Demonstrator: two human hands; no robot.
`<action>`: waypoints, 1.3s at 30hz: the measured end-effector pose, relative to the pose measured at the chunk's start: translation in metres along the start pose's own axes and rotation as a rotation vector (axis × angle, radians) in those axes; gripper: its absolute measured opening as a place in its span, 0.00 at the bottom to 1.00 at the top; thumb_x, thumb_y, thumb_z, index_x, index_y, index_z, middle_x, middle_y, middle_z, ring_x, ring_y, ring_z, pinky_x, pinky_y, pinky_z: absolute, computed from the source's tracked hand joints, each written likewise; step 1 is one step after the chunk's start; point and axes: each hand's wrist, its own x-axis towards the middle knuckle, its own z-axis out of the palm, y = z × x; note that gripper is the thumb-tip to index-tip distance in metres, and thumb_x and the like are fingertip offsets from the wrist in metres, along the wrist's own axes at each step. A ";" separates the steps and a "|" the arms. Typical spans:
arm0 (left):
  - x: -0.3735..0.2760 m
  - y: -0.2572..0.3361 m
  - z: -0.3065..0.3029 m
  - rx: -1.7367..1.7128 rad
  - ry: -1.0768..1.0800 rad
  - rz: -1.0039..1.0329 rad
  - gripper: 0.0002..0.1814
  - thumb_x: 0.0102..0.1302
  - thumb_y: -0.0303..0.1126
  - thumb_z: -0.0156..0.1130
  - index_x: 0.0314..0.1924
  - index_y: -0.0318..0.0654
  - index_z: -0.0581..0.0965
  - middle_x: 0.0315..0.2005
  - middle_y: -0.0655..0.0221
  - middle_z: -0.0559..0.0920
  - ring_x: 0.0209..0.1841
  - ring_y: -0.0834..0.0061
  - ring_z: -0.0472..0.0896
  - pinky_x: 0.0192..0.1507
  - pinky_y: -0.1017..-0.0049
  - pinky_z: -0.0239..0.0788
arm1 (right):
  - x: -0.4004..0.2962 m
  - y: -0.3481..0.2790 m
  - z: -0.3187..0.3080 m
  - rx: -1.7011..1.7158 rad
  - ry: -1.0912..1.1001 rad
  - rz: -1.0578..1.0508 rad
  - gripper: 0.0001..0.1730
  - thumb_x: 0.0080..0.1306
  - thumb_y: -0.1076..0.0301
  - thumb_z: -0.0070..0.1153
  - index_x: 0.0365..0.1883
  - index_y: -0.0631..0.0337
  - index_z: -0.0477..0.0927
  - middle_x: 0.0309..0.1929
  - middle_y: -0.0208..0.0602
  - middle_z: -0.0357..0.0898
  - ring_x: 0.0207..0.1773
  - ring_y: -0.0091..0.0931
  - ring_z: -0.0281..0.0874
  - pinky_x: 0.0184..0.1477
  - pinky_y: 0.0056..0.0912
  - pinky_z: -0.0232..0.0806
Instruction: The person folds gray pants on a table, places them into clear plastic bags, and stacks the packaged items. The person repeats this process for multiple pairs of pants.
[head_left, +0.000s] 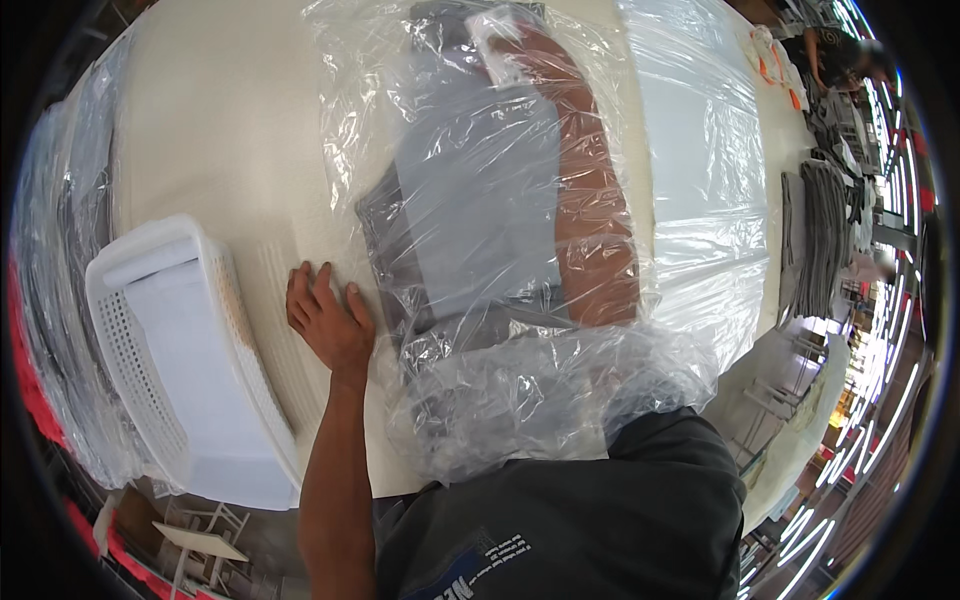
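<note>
A clear plastic bag (360, 112) lies on the table before me, its gathered mouth close to my body. Inside it is a folded dark grey garment (386, 247), with a flat light grey panel (480, 202) on top. My right arm reaches deep into the bag, along the panel's right edge. At the far end my right hand (536, 56) grips a small white piece, paper or card (499, 45), partly blurred by glare on the film. My left hand (330, 319) rests empty on the table with fingers spread, just left of the bag.
A white plastic basket (217, 300) holding pale sheets stands at left, beside a stack of plastic-wrapped items (67, 262). Layered clear film (705, 172) covers the right side. Beyond are folded dark garments (821, 240) and another person (832, 60) at the far right.
</note>
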 end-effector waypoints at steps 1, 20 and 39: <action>0.002 0.001 0.000 -0.013 0.000 0.012 0.20 0.66 0.34 0.58 0.56 0.36 0.74 0.62 0.55 0.70 0.67 0.51 0.64 0.67 0.52 0.51 | 0.004 -0.006 -0.004 0.212 -0.020 0.147 0.25 0.62 0.56 0.68 0.53 0.61 0.80 0.44 0.42 0.85 0.40 0.32 0.84 0.42 0.33 0.78; 0.007 0.007 -0.001 0.006 -0.005 0.051 0.20 0.65 0.34 0.59 0.56 0.34 0.74 0.62 0.53 0.70 0.67 0.50 0.64 0.66 0.52 0.52 | -0.037 0.060 0.054 -1.082 0.645 -0.257 0.18 0.61 0.53 0.58 0.41 0.56 0.82 0.39 0.32 0.82 0.42 0.35 0.81 0.47 0.41 0.71; 0.003 0.006 -0.001 0.038 0.009 0.037 0.21 0.67 0.35 0.58 0.58 0.35 0.73 0.62 0.56 0.71 0.67 0.53 0.65 0.67 0.54 0.51 | -0.075 -0.016 0.097 -1.070 0.524 0.079 0.46 0.69 0.31 0.36 0.75 0.53 0.57 0.70 0.58 0.63 0.70 0.49 0.63 0.69 0.57 0.56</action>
